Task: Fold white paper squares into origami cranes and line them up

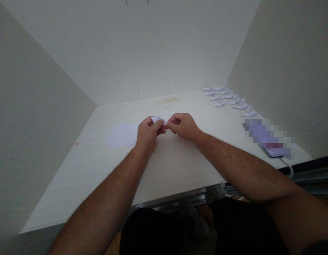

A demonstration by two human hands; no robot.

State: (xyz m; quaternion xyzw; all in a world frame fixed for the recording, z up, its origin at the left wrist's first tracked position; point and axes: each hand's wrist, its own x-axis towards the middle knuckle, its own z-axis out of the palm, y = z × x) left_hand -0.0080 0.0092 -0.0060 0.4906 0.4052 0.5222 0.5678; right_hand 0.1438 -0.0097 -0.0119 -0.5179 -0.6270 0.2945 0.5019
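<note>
Between thumb and fingers, my left hand (pixel 150 131) grips a small piece of folded white paper (pixel 157 119) above the middle of the table. My right hand (pixel 183 124) is closed in a pinch at the paper's right end; its fingertips cover that corner. Just left of my left hand lies white sheet paper (pixel 122 134), flat on the table. Several folded white paper cranes (pixel 240 104) stand in rows at the back right, apart from both hands.
The white table (pixel 169 166) has panel walls at the back and both sides. A phone (pixel 267 140), partly blurred out, lies near the right edge with a white cable (pixel 288 165). A small red spot (pixel 76 144) shows at the left. My legs are below the front edge.
</note>
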